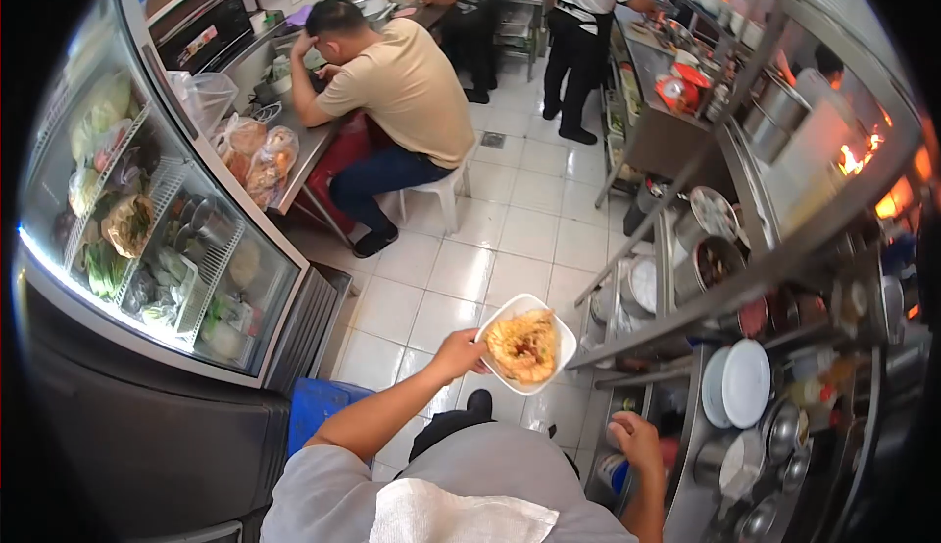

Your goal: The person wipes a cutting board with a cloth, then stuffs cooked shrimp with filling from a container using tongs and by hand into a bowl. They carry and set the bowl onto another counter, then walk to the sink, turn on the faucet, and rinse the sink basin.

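Observation:
My left hand (459,355) grips the left rim of a white square bowl (566,345), held out in front of my body above the tiled floor. Golden-brown food (524,347) with a darker middle fills the bowl. Lower down on the right, my right hand (635,435) hangs beside the metal shelving with its fingers curled. It is apart from the bowl, and whether it holds anything is hidden.
A glass-door fridge (157,210) stands on the left, with a blue bin (319,411) below. One person (392,102) sits on a white stool (441,200); two others stand farther back. Metal shelves (676,347) with plates (745,383) line the right; flames (858,156) show beyond.

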A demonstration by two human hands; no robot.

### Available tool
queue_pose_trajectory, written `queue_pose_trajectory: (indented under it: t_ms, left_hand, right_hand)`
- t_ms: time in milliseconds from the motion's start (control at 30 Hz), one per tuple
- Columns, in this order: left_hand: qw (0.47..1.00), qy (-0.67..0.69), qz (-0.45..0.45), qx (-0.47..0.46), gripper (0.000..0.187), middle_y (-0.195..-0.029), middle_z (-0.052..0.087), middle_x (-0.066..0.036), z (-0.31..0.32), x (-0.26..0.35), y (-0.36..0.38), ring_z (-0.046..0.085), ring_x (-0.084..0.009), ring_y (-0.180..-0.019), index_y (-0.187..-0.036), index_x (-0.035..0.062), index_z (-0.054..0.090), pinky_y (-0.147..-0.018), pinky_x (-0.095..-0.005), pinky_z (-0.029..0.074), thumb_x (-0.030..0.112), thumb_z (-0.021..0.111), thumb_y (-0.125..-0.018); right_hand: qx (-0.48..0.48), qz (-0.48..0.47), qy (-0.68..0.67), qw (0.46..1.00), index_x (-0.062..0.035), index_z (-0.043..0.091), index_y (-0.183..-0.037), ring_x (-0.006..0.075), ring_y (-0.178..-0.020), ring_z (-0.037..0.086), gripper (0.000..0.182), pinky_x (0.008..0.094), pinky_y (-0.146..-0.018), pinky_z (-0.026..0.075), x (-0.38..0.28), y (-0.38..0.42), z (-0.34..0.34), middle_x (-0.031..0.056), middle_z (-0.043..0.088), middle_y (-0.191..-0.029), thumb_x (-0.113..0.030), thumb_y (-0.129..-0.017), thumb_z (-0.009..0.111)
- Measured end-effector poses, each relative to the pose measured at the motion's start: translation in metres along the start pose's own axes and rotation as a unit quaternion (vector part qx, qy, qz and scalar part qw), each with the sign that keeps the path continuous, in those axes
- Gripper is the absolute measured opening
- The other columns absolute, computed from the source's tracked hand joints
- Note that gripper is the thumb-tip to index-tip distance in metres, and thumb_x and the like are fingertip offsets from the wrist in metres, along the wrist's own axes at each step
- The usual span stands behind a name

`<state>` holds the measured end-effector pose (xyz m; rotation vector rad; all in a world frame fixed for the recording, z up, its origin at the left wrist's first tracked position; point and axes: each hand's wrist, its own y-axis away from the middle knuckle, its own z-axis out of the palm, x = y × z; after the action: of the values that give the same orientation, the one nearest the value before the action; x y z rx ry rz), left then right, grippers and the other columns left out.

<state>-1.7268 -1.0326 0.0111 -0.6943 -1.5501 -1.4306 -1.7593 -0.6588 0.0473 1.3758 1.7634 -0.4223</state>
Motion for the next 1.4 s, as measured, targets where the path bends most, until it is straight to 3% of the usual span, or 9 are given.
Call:
queue_pose_trajectory:
  t_ms: [200, 400, 667, 733, 800, 1100, 1200, 1367, 1400]
  left_hand:
    - [0.997, 0.032, 0.020, 0.069, 0.031, -0.084, 0.064, -0.016, -0.090, 0.065, -0.087, 0.067, -0.0222, -0.066, -0.109, -0.0066, 0.051, -0.057, -0.0276, 0.056, 0.007, 0.043, -0.082]
    - [0.988, 0.098, 0.023, 0.116, 0.026, -0.083, 0.063, -0.017, -0.126, 0.110, -0.206, 0.067, -0.0230, -0.066, -0.105, -0.0052, 0.050, -0.056, -0.0276, 0.055, 0.008, 0.043, -0.084]
    - [0.969, 0.182, 0.050, 0.159, 0.025, -0.086, 0.063, -0.017, -0.144, 0.216, -0.385, 0.066, -0.0228, -0.066, -0.106, -0.0030, 0.048, -0.057, -0.0291, 0.055, 0.011, 0.044, -0.086]
    - [0.963, 0.205, 0.045, 0.168, 0.025, -0.087, 0.063, -0.016, -0.154, 0.237, -0.424, 0.066, -0.0225, -0.068, -0.107, -0.0028, 0.048, -0.058, -0.0293, 0.055, 0.010, 0.043, -0.086]
    - [0.964, 0.203, 0.043, 0.167, 0.027, -0.088, 0.063, -0.017, -0.166, 0.263, -0.466, 0.066, -0.0224, -0.069, -0.110, -0.0022, 0.046, -0.058, -0.0298, 0.055, 0.009, 0.042, -0.086]
    - [0.901, 0.324, 0.131, 0.256, 0.024, -0.093, 0.059, -0.018, -0.227, 0.372, -0.661, 0.063, -0.0251, -0.068, -0.108, -0.0017, 0.041, -0.055, -0.0300, 0.053, 0.011, 0.042, -0.088]
    - [0.875, 0.327, 0.162, 0.318, 0.026, -0.089, 0.061, -0.017, -0.270, 0.407, -0.734, 0.063, -0.0238, -0.064, -0.107, -0.0032, 0.044, -0.052, -0.0286, 0.053, 0.015, 0.043, -0.090]
    - [0.836, 0.362, 0.171, 0.374, 0.026, -0.082, 0.062, -0.017, -0.378, 0.438, -0.872, 0.064, -0.0236, -0.061, -0.104, -0.0050, 0.048, -0.049, -0.0280, 0.053, 0.016, 0.045, -0.088]
    - [0.819, 0.367, 0.176, 0.405, 0.026, -0.081, 0.062, -0.017, -0.400, 0.453, -0.894, 0.064, -0.0239, -0.062, -0.103, -0.0056, 0.049, -0.048, -0.0276, 0.052, 0.015, 0.046, -0.087]
  right_hand:
    - [-0.075, 0.017, 0.055, 0.996, -0.0007, 0.062, -0.097, 0.0201, -0.081, 0.064, 0.025, 0.0302, -0.073, 0.049, -0.020, -0.108, 0.032, 0.0121, 0.066, -0.088, -0.017, -0.078, 0.066]
    - [-0.102, 0.011, 0.058, 0.993, -0.0023, 0.064, -0.096, 0.0186, -0.079, 0.064, 0.024, 0.0293, -0.072, 0.049, 0.005, -0.235, 0.049, 0.0119, 0.067, -0.086, -0.018, -0.078, 0.066]
    - [-0.138, -0.052, 0.089, 0.985, -0.0014, 0.065, -0.094, 0.0163, -0.071, 0.062, 0.025, 0.0283, -0.067, 0.049, -0.015, -0.531, 0.060, 0.0093, 0.065, -0.080, -0.021, -0.080, 0.063]
    - [-0.147, -0.021, 0.052, 0.988, -0.0017, 0.064, -0.095, 0.0157, -0.069, 0.062, 0.024, 0.0286, -0.065, 0.049, -0.038, -0.601, 0.057, 0.0102, 0.065, -0.080, -0.021, -0.080, 0.062]
    - [-0.094, -0.084, 0.007, 0.992, -0.0015, 0.063, -0.096, 0.0154, -0.068, 0.062, 0.024, 0.0286, -0.064, 0.049, -0.055, -0.660, 0.055, 0.0104, 0.065, -0.081, -0.020, -0.080, 0.062]
    - [-0.146, -0.041, 0.049, 0.987, -0.0011, 0.062, -0.095, 0.0150, -0.065, 0.062, 0.023, 0.0273, -0.063, 0.049, -0.110, -0.782, 0.017, 0.0088, 0.065, -0.080, -0.019, -0.081, 0.061]
    - [-0.139, 0.025, 0.057, 0.988, -0.0019, 0.063, -0.092, 0.0142, -0.064, 0.062, 0.022, 0.0270, -0.059, 0.048, -0.082, -0.811, 0.010, 0.0072, 0.064, -0.075, -0.020, -0.081, 0.060]
    - [-0.137, 0.123, 0.061, 0.981, -0.0029, 0.063, -0.087, 0.0131, -0.054, 0.059, 0.023, 0.0255, -0.045, 0.045, 0.049, -0.849, 0.012, 0.0051, 0.062, -0.068, -0.023, -0.085, 0.051]
    - [-0.114, 0.136, 0.121, 0.977, -0.0050, 0.065, -0.081, 0.0148, -0.060, 0.061, 0.028, 0.0288, -0.055, 0.048, 0.061, -0.843, 0.015, 0.0051, 0.063, -0.066, -0.025, -0.086, 0.045]
